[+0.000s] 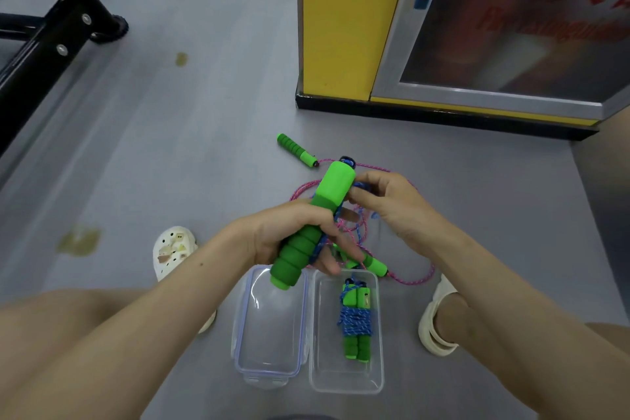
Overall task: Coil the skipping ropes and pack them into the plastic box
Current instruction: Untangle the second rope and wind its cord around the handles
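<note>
My left hand point(289, 235) grips the green foam handles point(317, 215) of a blue skipping rope, held upright over the floor. At the top of those handles, my right hand point(385, 201) pinches the blue cord point(358, 185). A pink skipping rope point(414, 278) lies loose on the floor beneath my hands; one green handle point(297, 149) of it points away to the far left and the other point(375, 264) lies by the box. The clear plastic box point(346, 382) stands open at the bottom, with a coiled blue rope bundle point(356, 320) inside.
The box's clear lid point(269, 327) lies on the floor just left of the box. My feet in pale clogs, one point(174, 251) on the left and one point(438, 314) on the right, flank the box. A yellow cabinet point(341, 27) stands behind, and a black metal frame point(51, 34) at far left.
</note>
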Tool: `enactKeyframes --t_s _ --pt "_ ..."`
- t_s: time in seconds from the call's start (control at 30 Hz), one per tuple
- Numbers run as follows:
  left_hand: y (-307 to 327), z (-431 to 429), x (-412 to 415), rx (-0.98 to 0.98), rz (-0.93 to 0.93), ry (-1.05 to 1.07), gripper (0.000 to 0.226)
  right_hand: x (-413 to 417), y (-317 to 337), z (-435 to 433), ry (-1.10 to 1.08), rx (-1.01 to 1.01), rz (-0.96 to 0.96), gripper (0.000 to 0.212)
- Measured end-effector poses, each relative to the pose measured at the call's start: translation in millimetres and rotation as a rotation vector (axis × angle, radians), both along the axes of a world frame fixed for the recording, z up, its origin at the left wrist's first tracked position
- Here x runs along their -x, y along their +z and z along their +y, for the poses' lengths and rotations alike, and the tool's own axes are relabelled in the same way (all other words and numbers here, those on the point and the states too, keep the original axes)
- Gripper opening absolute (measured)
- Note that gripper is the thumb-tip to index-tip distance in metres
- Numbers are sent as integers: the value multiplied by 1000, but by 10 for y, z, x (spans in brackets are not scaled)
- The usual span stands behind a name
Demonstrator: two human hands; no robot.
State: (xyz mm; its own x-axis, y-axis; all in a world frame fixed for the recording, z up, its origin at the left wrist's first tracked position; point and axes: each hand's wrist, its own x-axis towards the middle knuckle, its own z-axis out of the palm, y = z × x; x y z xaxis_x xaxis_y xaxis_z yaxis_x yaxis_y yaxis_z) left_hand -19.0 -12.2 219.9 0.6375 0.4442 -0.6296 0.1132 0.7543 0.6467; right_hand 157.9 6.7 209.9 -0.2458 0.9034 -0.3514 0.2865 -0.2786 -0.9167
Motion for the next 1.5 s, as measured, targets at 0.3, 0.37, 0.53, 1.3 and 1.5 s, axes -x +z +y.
enactKeyframes --t_s 0.3,0.37,0.53,1.3,1.5 --pt "-33 47 36 91 -453 -34 49 13 9 -20 -57 127 205 39" --pt "-49 49 40 85 -501 -26 50 21 -5 -35 -39 153 202 25" --pt "-51 33 43 107 -637 56 49 52 38 -69 36 100 78 19" --pt "-50 36 73 -365 494 113 28 11 1 -35 272 2 -157 5" --pt "-49 -21 46 -208 283 58 9 25 -8 -53 240 53 24 11"
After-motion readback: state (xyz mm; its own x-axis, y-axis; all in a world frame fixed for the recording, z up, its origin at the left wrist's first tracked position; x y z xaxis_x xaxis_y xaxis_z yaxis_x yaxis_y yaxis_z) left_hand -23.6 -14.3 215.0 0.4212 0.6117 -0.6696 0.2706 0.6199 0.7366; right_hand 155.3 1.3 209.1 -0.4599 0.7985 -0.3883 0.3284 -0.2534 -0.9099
